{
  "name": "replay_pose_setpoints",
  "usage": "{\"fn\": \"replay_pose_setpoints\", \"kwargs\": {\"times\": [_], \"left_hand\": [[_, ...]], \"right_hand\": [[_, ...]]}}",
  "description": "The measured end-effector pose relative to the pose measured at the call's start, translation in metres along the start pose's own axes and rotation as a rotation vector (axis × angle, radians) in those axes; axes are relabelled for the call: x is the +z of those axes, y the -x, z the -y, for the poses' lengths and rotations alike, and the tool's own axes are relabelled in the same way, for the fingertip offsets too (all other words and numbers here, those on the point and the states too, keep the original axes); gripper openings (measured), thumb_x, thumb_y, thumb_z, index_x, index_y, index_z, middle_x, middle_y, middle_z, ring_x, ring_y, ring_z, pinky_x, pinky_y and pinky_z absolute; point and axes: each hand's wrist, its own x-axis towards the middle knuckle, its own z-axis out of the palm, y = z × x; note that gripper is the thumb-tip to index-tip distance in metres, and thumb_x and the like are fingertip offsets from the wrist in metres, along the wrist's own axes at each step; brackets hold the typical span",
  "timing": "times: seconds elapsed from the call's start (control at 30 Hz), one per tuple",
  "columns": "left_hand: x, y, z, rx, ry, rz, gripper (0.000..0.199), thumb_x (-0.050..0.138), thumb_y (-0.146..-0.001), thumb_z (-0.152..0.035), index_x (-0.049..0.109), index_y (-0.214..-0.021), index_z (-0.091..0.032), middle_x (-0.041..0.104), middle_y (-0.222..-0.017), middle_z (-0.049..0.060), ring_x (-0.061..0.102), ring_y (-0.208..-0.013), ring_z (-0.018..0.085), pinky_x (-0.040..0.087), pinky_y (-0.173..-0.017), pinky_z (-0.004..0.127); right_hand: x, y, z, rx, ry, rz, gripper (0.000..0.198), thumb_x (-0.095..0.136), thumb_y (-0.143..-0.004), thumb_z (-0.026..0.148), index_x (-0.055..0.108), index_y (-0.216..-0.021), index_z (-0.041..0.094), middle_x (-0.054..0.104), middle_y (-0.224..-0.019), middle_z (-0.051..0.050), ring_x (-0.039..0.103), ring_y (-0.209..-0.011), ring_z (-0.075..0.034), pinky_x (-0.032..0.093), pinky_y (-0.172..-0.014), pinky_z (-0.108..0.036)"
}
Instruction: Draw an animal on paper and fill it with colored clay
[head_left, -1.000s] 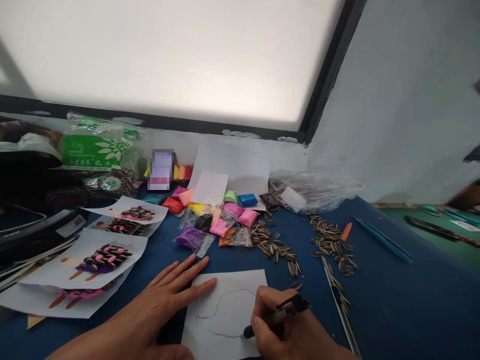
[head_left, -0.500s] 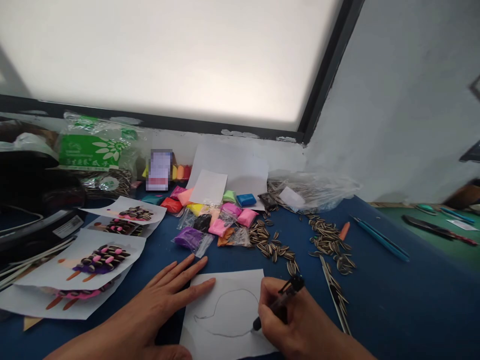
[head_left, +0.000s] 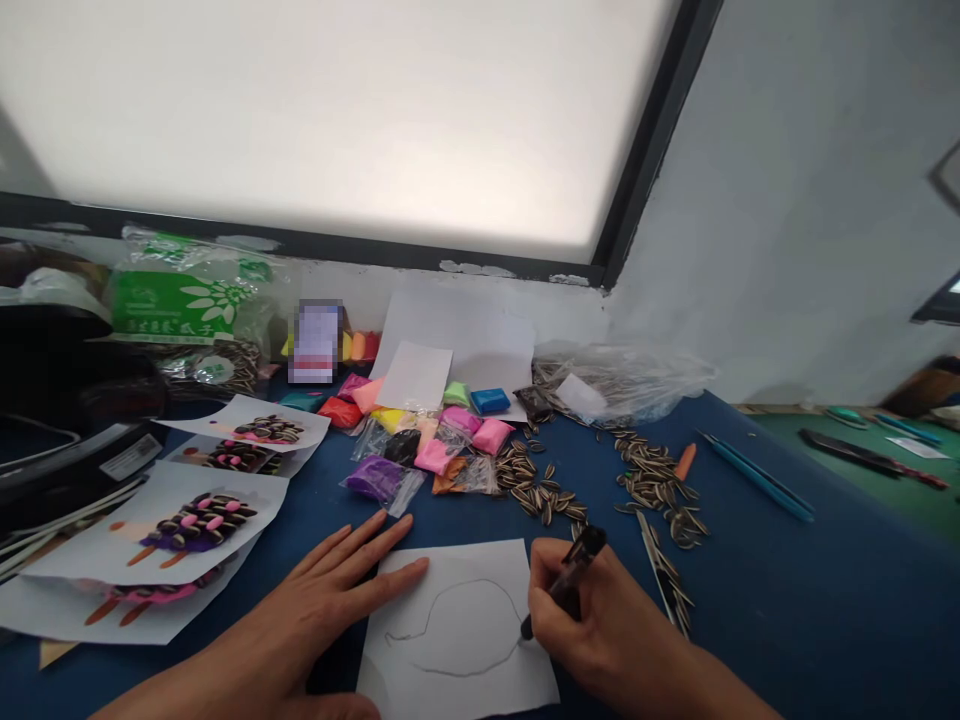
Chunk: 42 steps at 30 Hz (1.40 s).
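A sheet of white paper lies on the blue tabletop in front of me. On it is a thin dark outline, rounded on top with a small pointed part at the left. My left hand rests flat with fingers spread, the index finger over the paper's upper left corner. My right hand grips a black pen, its tip on or just above the paper at the outline's right end. Close beyond the right hand are loose striped sunflower seeds.
Small bags of coloured clay lie beyond the paper. Finished seed-and-clay pictures are stacked at left, near a green seed bag. Right of the seeds lie a metal-edged cutter and blue tweezers. A phone stands behind.
My right hand has moved the pen slightly right and up along the outline's right side. My left hand stays flat in place.
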Motion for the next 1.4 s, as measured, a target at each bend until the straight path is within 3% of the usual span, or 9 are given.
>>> {"fn": "replay_pose_setpoints", "kwargs": {"times": [0.33, 0.63, 0.8, 1.0, 1.4], "left_hand": [[-0.003, -0.001, -0.004, -0.041, -0.028, 0.041, 0.091, 0.083, -0.079, -0.037, 0.033, -0.154, -0.049, 0.011, -0.167, -0.003, 0.007, -0.15, 0.044, 0.016, -0.111, 0.071], [0.001, 0.0, 0.002, -0.01, -0.012, 0.015, 0.088, 0.082, -0.081, -0.044, 0.033, -0.154, -0.051, 0.011, -0.167, -0.004, 0.008, -0.149, 0.044, 0.018, -0.111, 0.071], [0.0, -0.001, 0.0, 0.029, 0.004, -0.024, 0.091, 0.085, -0.077, -0.038, 0.035, -0.152, -0.052, 0.014, -0.166, -0.005, 0.011, -0.149, 0.043, 0.016, -0.113, 0.069], [-0.004, -0.001, -0.009, -0.084, -0.023, 0.058, 0.091, 0.081, -0.078, -0.034, 0.033, -0.153, -0.051, 0.008, -0.166, -0.006, 0.002, -0.151, 0.042, 0.015, -0.113, 0.07], [-0.001, 0.0, -0.002, -0.023, -0.037, 0.039, 0.094, 0.082, -0.079, -0.036, 0.028, -0.155, -0.053, 0.007, -0.167, -0.004, 0.004, -0.15, 0.043, 0.017, -0.112, 0.07]], "right_hand": [[-0.004, -0.002, 0.003, -0.015, 0.054, -0.043, 0.029, 0.05, -0.078, -0.001, 0.04, -0.063, 0.022, 0.033, -0.055, 0.01, 0.03, -0.052, -0.008, 0.022, -0.046, -0.023], [-0.003, -0.002, -0.002, -0.036, 0.044, -0.054, 0.027, 0.049, -0.079, 0.003, 0.039, -0.064, 0.023, 0.032, -0.054, 0.01, 0.03, -0.051, -0.008, 0.021, -0.045, -0.023], [-0.002, -0.002, -0.002, -0.073, 0.017, -0.076, 0.025, 0.05, -0.077, 0.005, 0.039, -0.063, 0.023, 0.031, -0.054, 0.01, 0.029, -0.051, -0.008, 0.021, -0.044, -0.023], [-0.001, 0.003, 0.003, -0.071, -0.013, -0.022, 0.022, 0.05, -0.077, 0.008, 0.04, -0.065, 0.022, 0.034, -0.055, 0.009, 0.031, -0.05, -0.008, 0.022, -0.044, -0.022], [0.006, 0.003, 0.0, -0.059, -0.007, 0.024, 0.017, 0.05, -0.08, 0.015, 0.041, -0.068, 0.022, 0.04, -0.06, 0.006, 0.037, -0.055, -0.011, 0.026, -0.048, -0.024]]}}
